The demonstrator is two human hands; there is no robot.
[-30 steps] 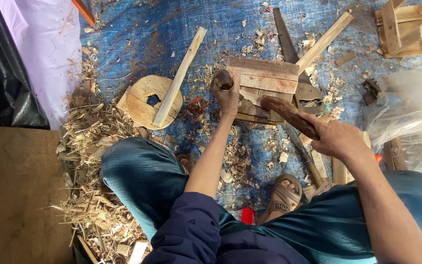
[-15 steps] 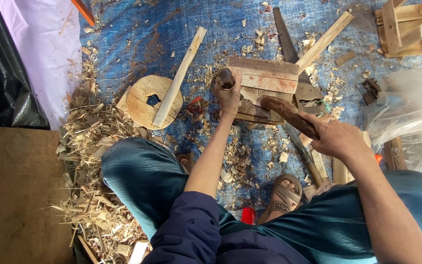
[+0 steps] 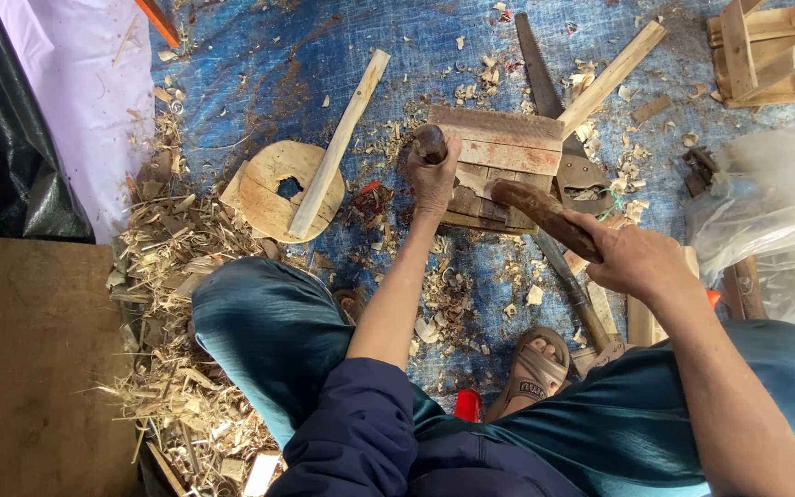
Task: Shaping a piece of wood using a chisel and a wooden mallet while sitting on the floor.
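Observation:
My left hand point(image 3: 434, 179) grips the dark round handle of a chisel point(image 3: 431, 143), held upright against a stack of short wooden boards point(image 3: 499, 152) on the blue tarp. My right hand point(image 3: 637, 260) holds a dark wooden mallet point(image 3: 545, 212) by its handle, its head hovering just above the boards to the right of the chisel. The chisel's blade is hidden behind my left hand. I sit on the ground with my knees apart, and my sandalled foot point(image 3: 534, 368) rests below the boards.
A round wooden disc with a hole point(image 3: 273, 189) lies left, a long slat point(image 3: 338, 147) across it. A handsaw point(image 3: 549, 101), another slat point(image 3: 614, 78), a small wooden frame point(image 3: 770, 46), a clear plastic bag point(image 3: 775, 221) and a heap of shavings point(image 3: 172, 276) surround me.

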